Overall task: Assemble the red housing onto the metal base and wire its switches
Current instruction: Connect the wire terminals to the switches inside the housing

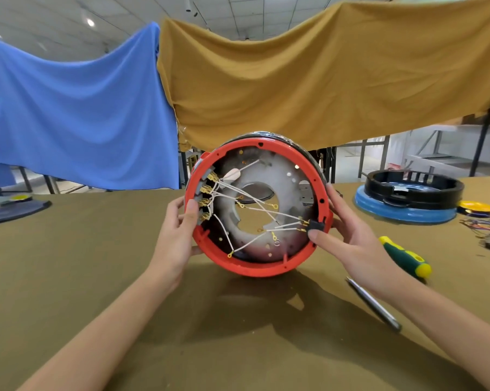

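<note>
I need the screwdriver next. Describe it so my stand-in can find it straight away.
Start at the red housing standing on edge mid-table. Just past the right hand lies the screwdriver, flat on the olive cloth. Its green-and-yellow handle sets it apart from the plain silver metal tool lying nearer the person.

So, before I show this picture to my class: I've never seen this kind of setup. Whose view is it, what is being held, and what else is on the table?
There is no machine here. The one picture comes from a camera worn on a person's head, looking forward and down at their own bare hands. The left hand and right hand hold a round red housing tipped on its edge on the cloth-covered table, open side facing the camera. Inside it, thin white wires with gold-coloured ends cross a pale metal ring. To the right lie a green-and-yellow screwdriver, a slim metal tool and a black ring on a blue disc.
</note>
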Available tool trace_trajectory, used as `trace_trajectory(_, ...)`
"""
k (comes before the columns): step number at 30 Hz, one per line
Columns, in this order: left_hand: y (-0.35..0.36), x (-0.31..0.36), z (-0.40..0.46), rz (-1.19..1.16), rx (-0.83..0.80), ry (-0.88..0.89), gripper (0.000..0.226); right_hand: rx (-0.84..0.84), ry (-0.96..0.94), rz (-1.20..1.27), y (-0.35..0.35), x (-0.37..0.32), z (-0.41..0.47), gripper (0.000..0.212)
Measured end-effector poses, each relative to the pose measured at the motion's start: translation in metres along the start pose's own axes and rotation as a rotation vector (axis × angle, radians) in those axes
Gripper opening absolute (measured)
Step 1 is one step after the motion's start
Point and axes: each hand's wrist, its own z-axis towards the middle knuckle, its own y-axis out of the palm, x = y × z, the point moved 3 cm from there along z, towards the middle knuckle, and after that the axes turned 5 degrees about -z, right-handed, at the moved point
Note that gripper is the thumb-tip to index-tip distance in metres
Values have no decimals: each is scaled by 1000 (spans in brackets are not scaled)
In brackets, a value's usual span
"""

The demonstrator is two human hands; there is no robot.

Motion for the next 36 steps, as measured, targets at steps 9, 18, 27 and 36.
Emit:
trace_trajectory(9, 0, 0, -1, 10, 12, -13, 48, -24, -21, -50, -1, -4, 3, 79)
trace_trajectory(18, 1, 6, -2, 69, 102, -9, 44, 76, -9, -21, 4, -5, 3, 59)
trace_trajectory(27, 6, 11, -7, 239, -17, -91, 61, 71, 246, 61, -5, 10, 12, 20)
trace_trajectory(36, 7, 3, -7, 266, -91, -151, 48, 55, 319, -16, -7, 16, 10, 14)
